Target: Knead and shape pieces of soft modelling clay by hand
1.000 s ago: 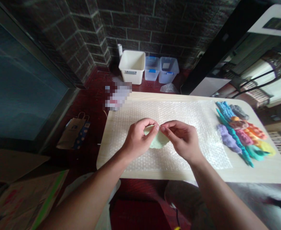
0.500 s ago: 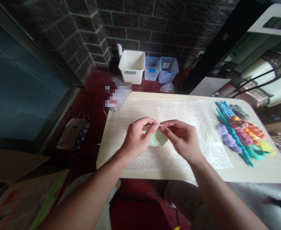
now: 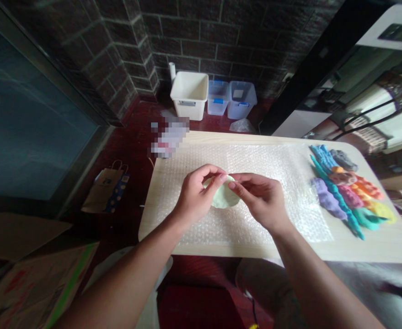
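A thin round sheet of pale green modelling clay (image 3: 225,197) is held up between my two hands, above the bubble wrap (image 3: 201,224). My left hand (image 3: 201,189) pinches its upper left edge with thumb and forefinger. On the other side, my right hand (image 3: 260,196) grips the upper right edge in the same way, thumb in front. The disc's lower rim hangs free and looks slightly wavy. Fingers cover parts of its top and left edges.
Coloured lumps and strips of clay (image 3: 350,183) lie at the table's (image 3: 327,251) right. Beyond the far edge stand a white bin (image 3: 189,98) and two clear plastic boxes (image 3: 217,103). Paper bags (image 3: 101,189) and a cardboard box (image 3: 46,283) are at the left.
The clay sheet's upper edge now shows more between my thumbs, and it looks rounder and more face-on. Both hands stay in nearly the same place.
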`<state>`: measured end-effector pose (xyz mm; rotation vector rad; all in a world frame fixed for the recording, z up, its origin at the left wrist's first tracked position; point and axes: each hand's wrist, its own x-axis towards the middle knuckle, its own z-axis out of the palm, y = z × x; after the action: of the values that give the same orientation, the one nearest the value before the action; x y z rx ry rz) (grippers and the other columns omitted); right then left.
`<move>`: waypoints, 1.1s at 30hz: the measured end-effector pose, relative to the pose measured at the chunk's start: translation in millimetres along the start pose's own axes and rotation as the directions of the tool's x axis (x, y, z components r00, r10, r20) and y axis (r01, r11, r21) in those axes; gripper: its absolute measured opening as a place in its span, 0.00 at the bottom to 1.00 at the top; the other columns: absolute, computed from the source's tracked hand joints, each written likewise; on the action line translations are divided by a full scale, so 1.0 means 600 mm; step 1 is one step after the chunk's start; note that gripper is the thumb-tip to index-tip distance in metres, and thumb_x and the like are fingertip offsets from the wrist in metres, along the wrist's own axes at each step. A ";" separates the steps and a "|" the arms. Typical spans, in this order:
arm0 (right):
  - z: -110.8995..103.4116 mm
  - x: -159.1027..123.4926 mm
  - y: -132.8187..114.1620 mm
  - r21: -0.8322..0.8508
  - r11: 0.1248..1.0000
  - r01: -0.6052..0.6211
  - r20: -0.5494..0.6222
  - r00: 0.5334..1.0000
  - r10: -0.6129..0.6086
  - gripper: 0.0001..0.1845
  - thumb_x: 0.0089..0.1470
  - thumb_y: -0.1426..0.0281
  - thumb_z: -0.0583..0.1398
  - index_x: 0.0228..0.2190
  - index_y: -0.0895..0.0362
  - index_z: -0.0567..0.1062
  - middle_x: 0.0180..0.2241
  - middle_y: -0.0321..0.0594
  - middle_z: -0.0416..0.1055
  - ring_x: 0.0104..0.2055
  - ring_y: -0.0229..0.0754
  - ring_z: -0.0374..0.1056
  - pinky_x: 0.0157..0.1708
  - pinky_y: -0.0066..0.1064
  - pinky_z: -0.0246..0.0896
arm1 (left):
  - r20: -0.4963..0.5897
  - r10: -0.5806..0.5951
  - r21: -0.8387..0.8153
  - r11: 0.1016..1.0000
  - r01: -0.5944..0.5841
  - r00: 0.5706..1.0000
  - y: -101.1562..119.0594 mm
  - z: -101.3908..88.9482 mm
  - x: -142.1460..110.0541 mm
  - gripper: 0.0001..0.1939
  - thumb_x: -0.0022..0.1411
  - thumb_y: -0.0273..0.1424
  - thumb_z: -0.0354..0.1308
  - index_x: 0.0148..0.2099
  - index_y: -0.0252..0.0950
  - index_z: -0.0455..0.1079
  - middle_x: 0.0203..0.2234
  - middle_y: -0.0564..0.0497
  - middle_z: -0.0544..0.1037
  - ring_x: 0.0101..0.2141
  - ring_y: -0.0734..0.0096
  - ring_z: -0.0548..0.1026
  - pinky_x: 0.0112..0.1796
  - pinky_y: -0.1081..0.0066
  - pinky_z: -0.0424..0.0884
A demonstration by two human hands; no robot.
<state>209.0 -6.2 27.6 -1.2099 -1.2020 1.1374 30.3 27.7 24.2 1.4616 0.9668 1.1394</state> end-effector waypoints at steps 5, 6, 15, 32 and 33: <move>0.000 0.002 0.002 0.006 1.000 0.017 -0.040 0.999 -0.016 0.10 0.54 0.60 0.74 0.35 0.52 0.88 0.34 0.43 0.86 0.36 0.46 0.81 0.37 0.37 0.80 | 0.059 -0.038 -0.044 0.998 0.041 0.998 -0.001 0.002 -0.001 0.11 0.67 0.39 0.67 0.44 0.36 0.78 0.40 0.46 0.85 0.42 0.63 0.82 0.44 0.67 0.77; 0.000 0.003 0.001 0.012 1.000 0.023 -0.045 0.999 -0.023 0.10 0.53 0.60 0.75 0.35 0.52 0.88 0.34 0.42 0.86 0.36 0.46 0.81 0.37 0.37 0.80 | 0.062 -0.045 -0.045 0.998 0.048 0.997 -0.001 0.002 -0.001 0.11 0.66 0.39 0.68 0.45 0.36 0.79 0.40 0.46 0.85 0.41 0.63 0.82 0.44 0.67 0.77; 0.000 0.005 -0.005 0.029 1.000 -0.007 -0.039 0.999 0.008 0.12 0.50 0.59 0.76 0.35 0.53 0.88 0.33 0.43 0.86 0.33 0.44 0.80 0.33 0.34 0.78 | -0.006 -0.068 -0.064 0.996 0.067 0.998 -0.003 -0.001 0.000 0.10 0.66 0.38 0.68 0.43 0.37 0.81 0.39 0.46 0.86 0.41 0.62 0.83 0.40 0.67 0.78; -0.003 0.003 -0.002 0.040 0.999 -0.001 -0.022 1.000 0.002 0.07 0.55 0.64 0.74 0.35 0.53 0.87 0.32 0.41 0.85 0.32 0.39 0.78 0.31 0.29 0.73 | 0.026 -0.018 -0.003 1.000 0.019 1.000 -0.001 0.000 -0.006 0.10 0.67 0.36 0.67 0.43 0.35 0.82 0.38 0.46 0.86 0.38 0.65 0.83 0.40 0.70 0.77; -0.003 0.002 -0.001 0.020 1.000 0.011 -0.019 1.000 -0.011 0.06 0.56 0.65 0.73 0.35 0.53 0.87 0.32 0.40 0.84 0.31 0.39 0.78 0.30 0.29 0.72 | 0.032 -0.021 -0.001 1.000 0.021 0.999 -0.002 0.000 -0.007 0.10 0.67 0.37 0.67 0.43 0.35 0.82 0.37 0.46 0.87 0.38 0.65 0.83 0.40 0.70 0.77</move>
<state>210.9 -5.3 28.3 -1.1952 -1.1794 1.1252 29.5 24.1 22.5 1.4612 0.9569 1.0988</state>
